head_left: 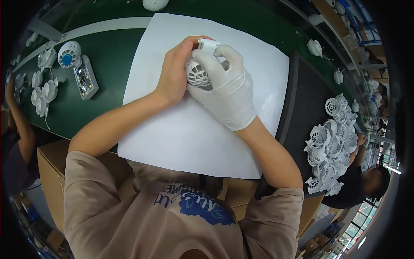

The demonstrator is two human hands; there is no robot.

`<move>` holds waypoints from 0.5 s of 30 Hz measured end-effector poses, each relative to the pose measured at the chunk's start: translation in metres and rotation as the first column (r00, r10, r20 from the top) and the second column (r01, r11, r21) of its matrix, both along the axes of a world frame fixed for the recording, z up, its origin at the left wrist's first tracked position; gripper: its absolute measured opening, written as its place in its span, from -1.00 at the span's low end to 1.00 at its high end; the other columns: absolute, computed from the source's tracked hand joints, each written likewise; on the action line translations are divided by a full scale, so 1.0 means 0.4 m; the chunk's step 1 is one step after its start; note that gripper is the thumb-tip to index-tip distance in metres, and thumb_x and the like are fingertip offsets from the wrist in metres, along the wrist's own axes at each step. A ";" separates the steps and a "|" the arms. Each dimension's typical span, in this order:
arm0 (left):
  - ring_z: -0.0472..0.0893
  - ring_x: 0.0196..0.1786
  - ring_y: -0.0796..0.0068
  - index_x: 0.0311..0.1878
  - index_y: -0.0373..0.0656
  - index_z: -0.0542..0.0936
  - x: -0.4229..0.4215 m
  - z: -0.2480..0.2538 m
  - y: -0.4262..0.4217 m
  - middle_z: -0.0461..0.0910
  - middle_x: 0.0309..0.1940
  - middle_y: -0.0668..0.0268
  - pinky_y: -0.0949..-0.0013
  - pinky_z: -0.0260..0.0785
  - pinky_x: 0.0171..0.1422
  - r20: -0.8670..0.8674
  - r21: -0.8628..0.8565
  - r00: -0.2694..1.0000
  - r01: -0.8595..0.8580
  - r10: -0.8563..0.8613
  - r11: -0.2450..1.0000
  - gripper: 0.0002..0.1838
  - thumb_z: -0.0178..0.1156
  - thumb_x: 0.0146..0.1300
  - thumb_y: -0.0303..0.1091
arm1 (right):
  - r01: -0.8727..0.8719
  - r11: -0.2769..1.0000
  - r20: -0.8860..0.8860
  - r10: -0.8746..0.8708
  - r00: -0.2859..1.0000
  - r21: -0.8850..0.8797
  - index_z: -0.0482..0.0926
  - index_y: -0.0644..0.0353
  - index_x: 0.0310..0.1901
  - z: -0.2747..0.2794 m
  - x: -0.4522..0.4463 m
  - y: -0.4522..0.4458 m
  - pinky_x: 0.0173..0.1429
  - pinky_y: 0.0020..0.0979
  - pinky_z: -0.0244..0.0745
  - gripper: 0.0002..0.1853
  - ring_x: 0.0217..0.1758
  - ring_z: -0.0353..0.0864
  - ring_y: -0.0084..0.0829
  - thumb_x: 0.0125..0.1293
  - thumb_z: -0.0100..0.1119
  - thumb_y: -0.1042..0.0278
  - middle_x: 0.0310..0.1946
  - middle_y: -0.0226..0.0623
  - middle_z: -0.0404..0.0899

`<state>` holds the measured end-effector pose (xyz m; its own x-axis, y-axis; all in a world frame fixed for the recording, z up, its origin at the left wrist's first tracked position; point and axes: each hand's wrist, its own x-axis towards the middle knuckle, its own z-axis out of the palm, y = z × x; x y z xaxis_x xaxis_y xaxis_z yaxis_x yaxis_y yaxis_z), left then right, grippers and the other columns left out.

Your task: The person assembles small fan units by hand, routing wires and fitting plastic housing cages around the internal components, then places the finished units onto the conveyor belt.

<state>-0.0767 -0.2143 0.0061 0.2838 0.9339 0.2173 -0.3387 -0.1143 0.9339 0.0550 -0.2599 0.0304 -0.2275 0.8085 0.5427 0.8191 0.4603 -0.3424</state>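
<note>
Both of my hands hold one white plastic housing (199, 77) with a slotted, grille-like dome, above a large white sheet (185, 134). My bare left hand (173, 71) wraps round its left side. My right hand (226, 84), in a white glove, grips it from the right with bent thumb and finger near the top. A small white block-shaped part (208, 45) sticks up at the far end of the housing. The gloved fingers cover much of the housing, so its right side is hidden.
On the green table (113, 52) at left lie a small fan unit with a blue centre (67, 59), an oblong device with a clear cover (85, 77) and several round white parts (43, 93). A heap of white grille housings (332, 146) lies right, on a black mat (297, 116). People sit on both sides.
</note>
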 end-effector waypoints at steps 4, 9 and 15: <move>0.58 -0.01 0.46 0.10 -0.30 0.54 -0.015 -0.008 0.009 0.63 -0.09 0.21 0.38 0.40 0.15 -0.034 0.037 0.999 0.006 -0.004 0.999 -0.47 -0.27 0.56 -0.05 | -0.014 0.999 -0.045 0.011 0.999 -0.050 0.55 -0.09 0.08 0.004 -0.005 0.002 -0.10 -0.21 0.62 -0.41 -0.19 0.65 -0.12 -0.06 0.54 0.24 0.09 -0.09 0.40; 0.61 -0.01 0.42 0.14 -0.28 0.53 -0.037 0.000 0.050 0.65 -0.06 0.18 0.34 0.43 0.15 -0.273 0.227 0.960 0.121 -0.057 0.966 -0.53 -0.20 0.56 -0.10 | -0.103 0.975 -0.166 0.070 0.984 -0.199 0.55 0.12 0.03 0.017 0.062 0.033 -0.19 -0.29 0.57 -0.55 -0.29 0.62 -0.15 0.12 0.43 0.22 -0.16 -0.08 0.55; 0.64 -0.04 0.34 0.09 -0.30 0.58 -0.049 0.021 0.033 0.66 -0.04 0.08 0.31 0.48 0.07 -0.515 0.317 0.852 0.086 0.096 0.944 -0.60 -0.11 0.53 -0.19 | 0.018 0.921 -0.036 -0.034 0.999 -0.390 0.58 0.28 -0.16 0.038 0.081 0.027 -0.30 -0.35 0.49 -0.72 -0.43 0.58 -0.23 0.27 0.31 0.22 -0.52 -0.15 0.55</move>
